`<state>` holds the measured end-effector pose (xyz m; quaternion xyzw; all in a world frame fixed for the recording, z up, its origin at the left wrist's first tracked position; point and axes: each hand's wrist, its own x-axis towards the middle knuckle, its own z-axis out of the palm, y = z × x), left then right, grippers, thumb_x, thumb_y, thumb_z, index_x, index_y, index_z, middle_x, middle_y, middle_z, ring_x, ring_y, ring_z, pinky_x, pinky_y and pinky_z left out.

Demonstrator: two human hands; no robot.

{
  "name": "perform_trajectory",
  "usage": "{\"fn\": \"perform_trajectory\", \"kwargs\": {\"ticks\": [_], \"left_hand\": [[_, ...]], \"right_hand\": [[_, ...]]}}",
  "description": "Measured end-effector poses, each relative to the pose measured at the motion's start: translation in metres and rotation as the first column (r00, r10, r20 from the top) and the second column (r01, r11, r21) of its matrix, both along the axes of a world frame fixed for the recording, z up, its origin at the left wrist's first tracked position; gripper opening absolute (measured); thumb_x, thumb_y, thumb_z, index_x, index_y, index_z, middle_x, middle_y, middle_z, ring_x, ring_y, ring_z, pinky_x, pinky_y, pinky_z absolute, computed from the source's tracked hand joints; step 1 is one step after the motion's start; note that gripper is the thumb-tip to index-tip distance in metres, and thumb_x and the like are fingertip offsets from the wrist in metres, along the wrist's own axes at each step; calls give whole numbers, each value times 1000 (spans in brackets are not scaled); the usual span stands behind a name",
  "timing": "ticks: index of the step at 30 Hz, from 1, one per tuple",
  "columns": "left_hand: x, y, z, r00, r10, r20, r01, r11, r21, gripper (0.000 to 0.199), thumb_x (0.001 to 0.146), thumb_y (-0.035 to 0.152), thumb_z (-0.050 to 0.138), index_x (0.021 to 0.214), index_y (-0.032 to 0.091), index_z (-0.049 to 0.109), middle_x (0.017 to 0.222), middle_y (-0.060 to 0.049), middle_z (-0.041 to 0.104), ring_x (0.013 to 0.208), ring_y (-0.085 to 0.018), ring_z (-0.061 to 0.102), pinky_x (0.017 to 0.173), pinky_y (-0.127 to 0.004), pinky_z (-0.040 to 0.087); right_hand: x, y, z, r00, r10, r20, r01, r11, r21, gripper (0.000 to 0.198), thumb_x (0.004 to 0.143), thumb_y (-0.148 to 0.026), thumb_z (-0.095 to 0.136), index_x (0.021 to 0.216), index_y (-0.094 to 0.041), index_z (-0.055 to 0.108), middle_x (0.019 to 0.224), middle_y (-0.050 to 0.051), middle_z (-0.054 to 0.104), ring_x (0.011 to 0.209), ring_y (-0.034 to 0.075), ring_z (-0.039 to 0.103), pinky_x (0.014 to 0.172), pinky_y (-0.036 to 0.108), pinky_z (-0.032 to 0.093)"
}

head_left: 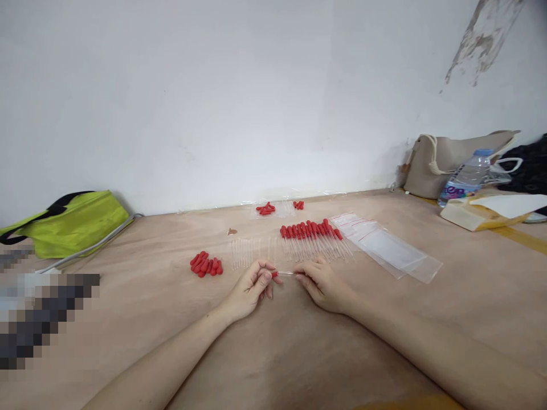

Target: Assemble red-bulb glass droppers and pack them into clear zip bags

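My left hand (pixel 255 287) pinches a red rubber bulb (pixel 274 274), mostly hidden by the fingers. My right hand (pixel 321 285) grips the far end of a thin glass dropper tube (pixel 285 273), whose other end meets the bulb's mouth. How deep the tube sits in it I cannot tell. Just beyond my hands lies a row of glass droppers with red bulbs (pixel 314 230), side by side. Left of that row are several bare glass tubes (pixel 243 253). A pile of loose red bulbs (pixel 207 265) rests on the table to the left of my left hand.
Clear zip bags (pixel 391 250) lie overlapped at the right. Nearer the wall are a bag with red bulbs (pixel 265 209) and a few more bulbs (pixel 298 205). A yellow-green bag (pixel 81 222) and grey cable (pixel 92 245) are left; a water bottle (pixel 464 179) and beige bag (pixel 427 171) stand right.
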<state>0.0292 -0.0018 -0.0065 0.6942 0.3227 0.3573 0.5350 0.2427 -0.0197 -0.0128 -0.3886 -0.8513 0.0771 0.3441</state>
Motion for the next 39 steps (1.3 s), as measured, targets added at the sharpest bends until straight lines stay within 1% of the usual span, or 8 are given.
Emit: {"fn": "perform_trajectory", "kwargs": {"ticks": [4, 6, 9, 13, 20, 30, 35, 39], "left_hand": [[-1, 0, 1, 1000, -18, -16, 18, 1000, 0, 29, 83, 41, 49, 97, 17, 43, 85, -4, 61, 56, -7, 50, 56, -22, 39], [-1, -2, 2, 997, -9, -74, 11, 1000, 19, 26, 81, 37, 53, 94, 15, 48, 77, -2, 61, 56, -8, 51, 56, -22, 41], [-1, -4, 2, 985, 33, -167, -18, 996, 91, 22, 80, 34, 54, 88, 14, 55, 67, -1, 58, 57, -10, 52, 56, -22, 43], [-2, -7, 0, 968, 72, -241, -26, 982, 188, 19, 81, 31, 52, 84, 14, 60, 68, -2, 60, 62, -11, 56, 62, -24, 45], [-2, -12, -1, 948, 81, -307, 4, 964, 266, 25, 84, 33, 46, 82, 14, 61, 64, 0, 56, 53, -8, 50, 53, -19, 44], [0, -16, 9, 876, 206, -435, 32, 876, 481, 22, 84, 32, 47, 79, 16, 61, 63, 1, 56, 58, -10, 51, 56, -19, 41], [0, -18, 11, 866, 203, -457, 92, 834, 545, 23, 84, 31, 46, 77, 16, 62, 65, -1, 55, 62, -11, 50, 57, -20, 40], [0, -17, 9, 868, 200, -455, 99, 828, 552, 23, 84, 31, 46, 78, 16, 62, 66, -1, 55, 62, -11, 50, 58, -21, 40]], "right_hand": [[1, 1, 0, 999, 23, 24, -22, 1000, -8, 23, 89, -24, 32, 96, -20, 54, 88, 5, 63, 81, 15, 56, 76, 31, 35], [1, 1, 0, 999, 35, 26, -35, 999, -2, 23, 89, -24, 33, 96, -20, 55, 87, 4, 63, 80, 15, 56, 76, 31, 35], [2, 2, -1, 998, 55, 3, -55, 998, 25, 23, 89, -22, 35, 96, -21, 56, 88, 4, 63, 82, 14, 56, 75, 30, 35], [4, 4, -4, 997, 78, 2, -78, 996, 53, 22, 88, -20, 38, 97, -22, 58, 88, 3, 63, 82, 13, 55, 75, 29, 33], [6, 8, -8, 993, 86, 76, -98, 981, 170, 23, 86, -17, 41, 96, -20, 61, 76, 3, 63, 68, 12, 53, 68, 29, 29], [-2, -6, -1, 986, -50, 158, -15, 922, 387, 23, 73, -6, 41, 81, -17, 60, 60, -1, 55, 52, 9, 38, 63, 30, 20], [-6, -10, 0, 984, -47, 173, -29, 912, 409, 23, 71, -5, 40, 76, -16, 59, 58, -2, 52, 52, 9, 35, 62, 29, 19], [-8, -10, 0, 983, -51, 178, -27, 913, 407, 23, 70, -4, 39, 74, -16, 58, 57, -2, 51, 51, 9, 34, 63, 30, 19]]}}
